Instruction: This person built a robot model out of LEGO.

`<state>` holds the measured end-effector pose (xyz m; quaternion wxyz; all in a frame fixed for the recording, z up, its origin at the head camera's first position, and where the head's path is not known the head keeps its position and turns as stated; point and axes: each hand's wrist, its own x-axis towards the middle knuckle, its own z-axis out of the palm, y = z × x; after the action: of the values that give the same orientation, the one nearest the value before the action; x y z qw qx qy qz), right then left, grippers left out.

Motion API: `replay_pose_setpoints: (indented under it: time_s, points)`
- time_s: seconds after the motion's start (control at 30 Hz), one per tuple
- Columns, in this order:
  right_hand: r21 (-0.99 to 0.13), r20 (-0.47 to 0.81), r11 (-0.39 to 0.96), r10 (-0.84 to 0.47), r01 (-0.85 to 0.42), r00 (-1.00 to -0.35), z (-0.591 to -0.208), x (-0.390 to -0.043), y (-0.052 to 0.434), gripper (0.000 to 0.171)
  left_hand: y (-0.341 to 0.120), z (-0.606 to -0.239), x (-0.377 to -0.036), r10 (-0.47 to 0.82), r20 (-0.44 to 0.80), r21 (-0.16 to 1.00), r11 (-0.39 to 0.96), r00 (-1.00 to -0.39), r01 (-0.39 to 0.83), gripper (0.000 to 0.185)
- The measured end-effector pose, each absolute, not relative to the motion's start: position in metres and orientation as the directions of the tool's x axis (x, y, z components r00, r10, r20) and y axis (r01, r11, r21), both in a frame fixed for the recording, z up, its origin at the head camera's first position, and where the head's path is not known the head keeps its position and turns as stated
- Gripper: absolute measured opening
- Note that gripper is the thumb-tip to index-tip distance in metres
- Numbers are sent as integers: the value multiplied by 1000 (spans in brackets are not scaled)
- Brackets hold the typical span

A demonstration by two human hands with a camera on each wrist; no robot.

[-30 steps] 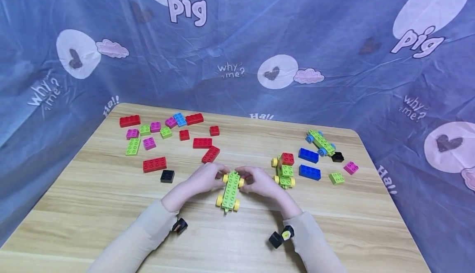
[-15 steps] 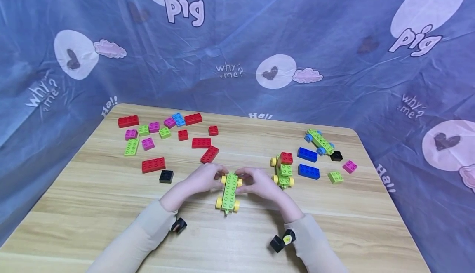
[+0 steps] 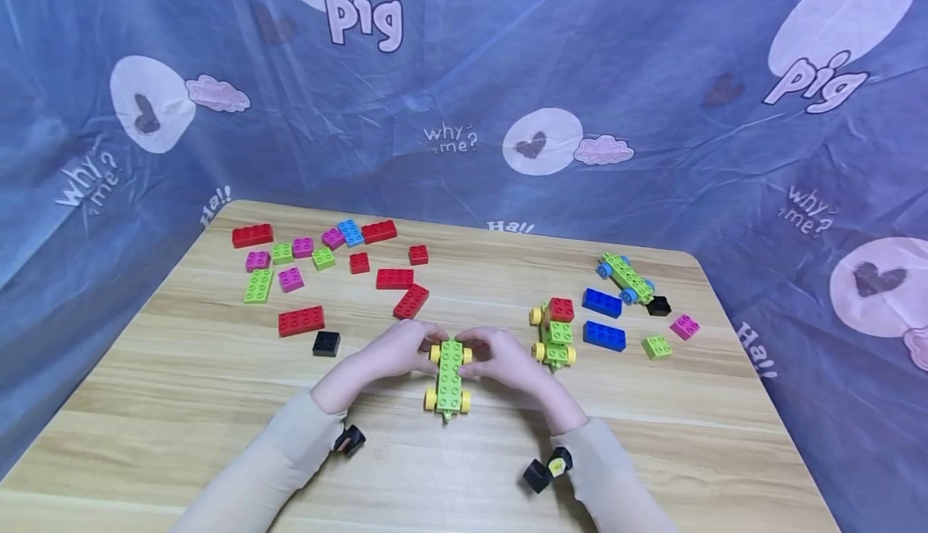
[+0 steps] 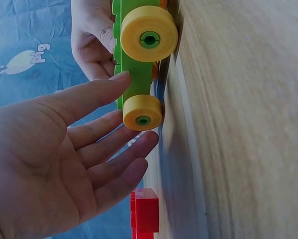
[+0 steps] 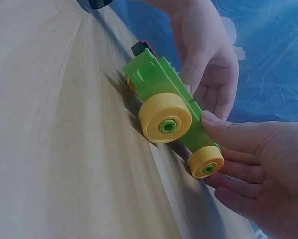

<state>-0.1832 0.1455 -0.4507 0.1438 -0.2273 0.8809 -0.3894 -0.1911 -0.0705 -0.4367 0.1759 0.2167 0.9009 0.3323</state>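
A light green toy car base (image 3: 449, 376) with studs on top and four-sided yellow wheels lies lengthwise before me, mid-table in the head view. My left hand (image 3: 404, 348) holds its far end from the left. In the left wrist view, the thumb touches the green side and the fingers (image 4: 106, 144) curve around the small front wheel (image 4: 142, 113). From the right, my right hand (image 3: 502, 356) grips the same end. Its thumb (image 5: 228, 132) lies against the green side, with its fingers behind the wheel (image 5: 206, 162). Whether the wheels touch the table is hard to tell.
Right of the hands stands a second yellow-wheeled car (image 3: 556, 340) topped with a red brick (image 3: 561, 309). Beyond are blue bricks (image 3: 604, 336) and a blue-wheeled base (image 3: 626, 278). Several red, pink and green bricks spread left; a black brick (image 3: 326, 344) lies near the left forearm.
The car base has turned slightly, from slanting to nearly straight lengthwise, its near end shifting a little right of its far end's line. Both hands stay at its far end.
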Motion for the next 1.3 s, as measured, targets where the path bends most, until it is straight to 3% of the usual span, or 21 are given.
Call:
replay_pose_setpoints:
  time_s: [0.63, 0.87, 1.3]
  points:
    - [-752, -74, 592, -514, -291, -854, -450, -186, 146, 52, -73, -433, -192, 529, -156, 662, 683, -834, 309, 47]
    - [-760, -67, 580, -518, -293, -853, -451, -185, 147, 53, -86, -416, -188, 545, -162, 679, 666, -822, 308, 47]
    - [-766, -42, 560, -534, -316, -845, -453, -180, 152, 66, -145, -375, -200, 515, 17, 566, 702, -857, 433, 48]
